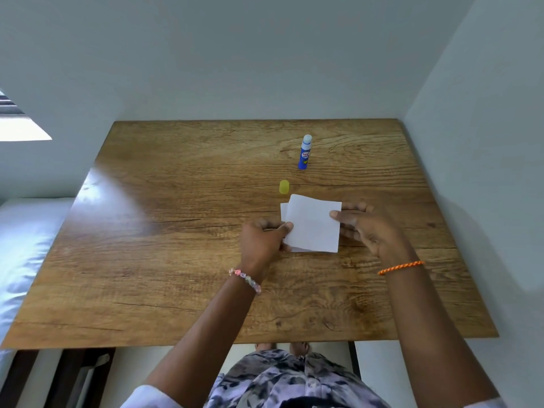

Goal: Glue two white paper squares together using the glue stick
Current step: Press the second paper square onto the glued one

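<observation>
Wooden tabletop (176, 231). Top white paper square (313, 223) pinched at its side edges by left hand (262, 242) and right hand (365, 228), covering most of lower paper square (283, 210). Uncapped blue glue stick (305, 153) upright beyond. Yellow cap (284, 187) between.
</observation>
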